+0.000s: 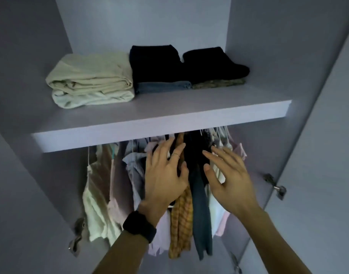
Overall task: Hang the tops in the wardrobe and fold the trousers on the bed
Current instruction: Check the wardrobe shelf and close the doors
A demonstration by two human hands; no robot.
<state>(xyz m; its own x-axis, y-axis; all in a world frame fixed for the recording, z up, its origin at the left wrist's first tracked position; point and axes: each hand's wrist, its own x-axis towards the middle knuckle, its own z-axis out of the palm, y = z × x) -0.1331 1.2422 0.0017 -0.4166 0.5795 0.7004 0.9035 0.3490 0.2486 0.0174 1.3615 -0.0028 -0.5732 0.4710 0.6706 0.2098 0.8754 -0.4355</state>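
My left hand (163, 178) and right hand (229, 178) are spread wide, holding nothing, at the tops (181, 214) packed below the shelf (130, 125) at six o'clock — I fear a careless shove unhooks one.

Home, bedroom storage: the inside of a built-in wardrobe (142, 20), pale lilac panels on the back and both sides. A shelf (130, 127) spans its width.

- On the shelf, left end: folded cream stack (90, 80).
- On the shelf, centre to right: two dark folded piles (155, 64), each on a thinner folded piece.
- Directly under the shelf: a crowded row of hanging tops (201, 214) in mixed colours, a mustard check top (181, 224) among them. Hanger hooks show at the shelf's front edge.
- Below and right of the shelf: a metal hinge (276, 187) on the side panel, beside the open door (327, 155).
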